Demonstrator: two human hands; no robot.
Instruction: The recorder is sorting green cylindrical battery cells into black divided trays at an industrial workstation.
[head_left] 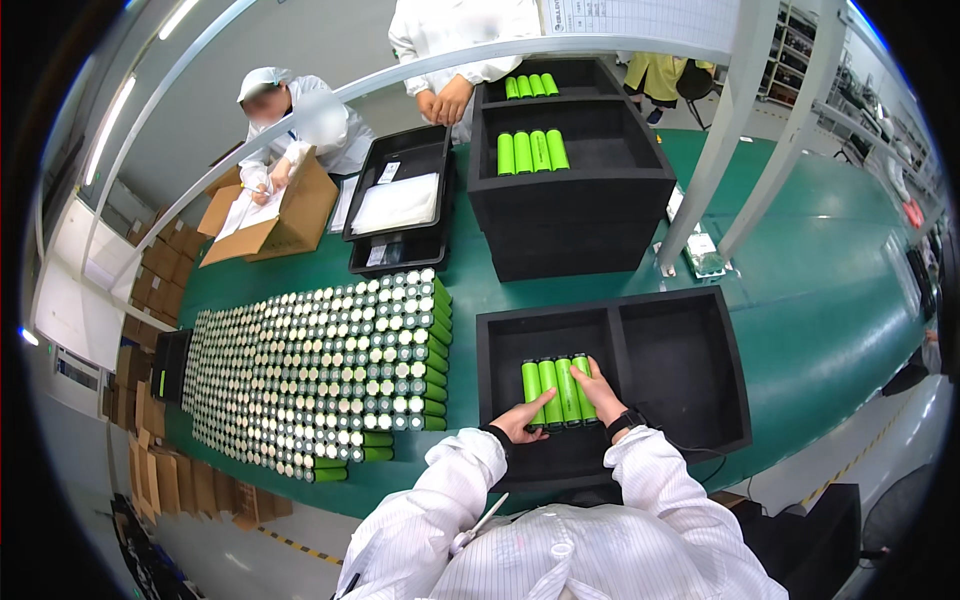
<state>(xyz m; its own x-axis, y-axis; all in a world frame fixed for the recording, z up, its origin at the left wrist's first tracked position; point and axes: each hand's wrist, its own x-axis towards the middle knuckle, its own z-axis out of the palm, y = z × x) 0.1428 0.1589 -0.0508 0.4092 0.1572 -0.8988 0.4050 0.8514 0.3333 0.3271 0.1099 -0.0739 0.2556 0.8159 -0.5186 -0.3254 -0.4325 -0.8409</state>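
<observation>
— At nine o'clock? 
— Block of upright green cells (320,370) on green table (800,300).
— Centre? 
— Left hand (522,418) and right hand (600,392) clamped on four green cells (556,392), inside black tray (680,350), left compartment.

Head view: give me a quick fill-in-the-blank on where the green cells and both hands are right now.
1. The near black tray has two compartments; the green cells lie in the ____ one.
2. The row under the hands holds ____ cells.
3. The left hand and right hand touch the row from ____ sides.
4. The big block of upright cells stands to the person's ____.

Missing words: left; four; opposite; left
</observation>
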